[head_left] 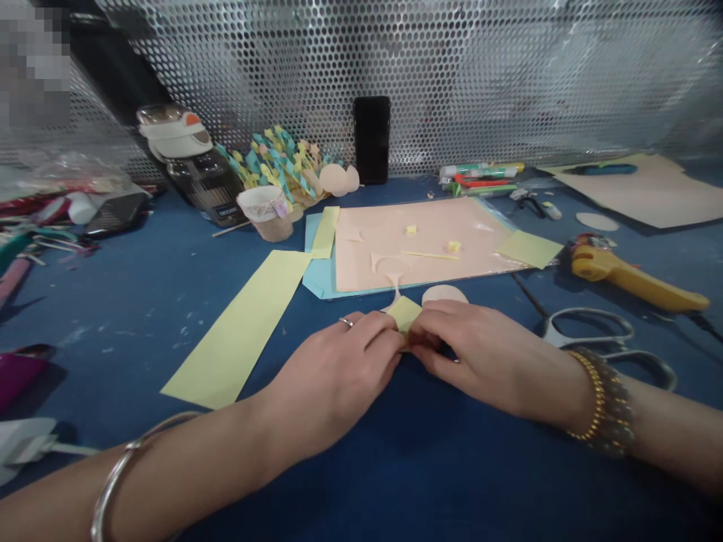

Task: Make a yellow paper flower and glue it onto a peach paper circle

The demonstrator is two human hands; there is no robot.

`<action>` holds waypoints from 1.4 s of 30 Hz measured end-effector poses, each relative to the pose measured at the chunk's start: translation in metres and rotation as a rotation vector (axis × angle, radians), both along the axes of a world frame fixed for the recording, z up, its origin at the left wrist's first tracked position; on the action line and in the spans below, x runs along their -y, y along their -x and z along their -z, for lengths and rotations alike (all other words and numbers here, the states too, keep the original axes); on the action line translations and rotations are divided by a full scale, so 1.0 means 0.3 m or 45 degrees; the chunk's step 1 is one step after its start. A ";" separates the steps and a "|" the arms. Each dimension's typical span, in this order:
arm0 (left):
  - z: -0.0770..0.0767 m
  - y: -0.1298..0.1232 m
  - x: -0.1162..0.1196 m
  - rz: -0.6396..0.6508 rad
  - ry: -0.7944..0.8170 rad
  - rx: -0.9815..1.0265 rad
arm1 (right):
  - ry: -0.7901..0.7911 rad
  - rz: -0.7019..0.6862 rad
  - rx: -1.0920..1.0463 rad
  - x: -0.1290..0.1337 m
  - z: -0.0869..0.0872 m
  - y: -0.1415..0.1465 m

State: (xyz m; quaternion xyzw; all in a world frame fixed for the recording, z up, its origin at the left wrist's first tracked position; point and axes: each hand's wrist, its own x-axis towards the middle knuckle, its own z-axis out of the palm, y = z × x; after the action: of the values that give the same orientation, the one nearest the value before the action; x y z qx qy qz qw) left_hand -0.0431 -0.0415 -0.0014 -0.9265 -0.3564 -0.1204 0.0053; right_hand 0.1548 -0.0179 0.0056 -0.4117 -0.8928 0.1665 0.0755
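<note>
Between my hands is a small piece of yellow paper [406, 312], its lower edge hidden by my fingers. My left hand [344, 369] is closed on its left side, a ring on one finger. My right hand [480, 354] pinches it from the right. A pale peach paper disc [445, 294] lies just behind my right hand, and a cut peach scrap [392, 269] is behind the yellow piece. Farther back, peach sheets [373, 226] lie over blue paper [316, 280], with small yellow folded bits [454, 246] on top. A long yellow paper strip [242, 324] lies to the left.
Scissors [593, 327] and a yellow-handled glue gun [638, 278] lie at the right. A paper cup [267, 214], a bottle [197, 165], paper flowers [276, 162] and an upright phone [371, 141] stand behind. Markers [483, 172] lie near the perforated metal panel [480, 83].
</note>
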 end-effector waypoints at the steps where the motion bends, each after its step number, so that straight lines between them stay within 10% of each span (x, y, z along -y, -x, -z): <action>1: 0.002 0.001 0.007 0.030 -0.059 -0.056 | 0.009 0.003 -0.002 0.000 -0.002 0.001; 42: 0.029 -0.004 0.032 0.033 -0.213 -0.179 | -0.210 -0.190 -0.038 0.005 0.014 -0.027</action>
State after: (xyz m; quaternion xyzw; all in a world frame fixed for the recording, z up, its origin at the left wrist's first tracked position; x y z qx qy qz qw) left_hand -0.0419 -0.0512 -0.0101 -0.9335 -0.3319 -0.0847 0.1061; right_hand 0.1630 -0.0194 0.0013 -0.3341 -0.9303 0.1039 0.1099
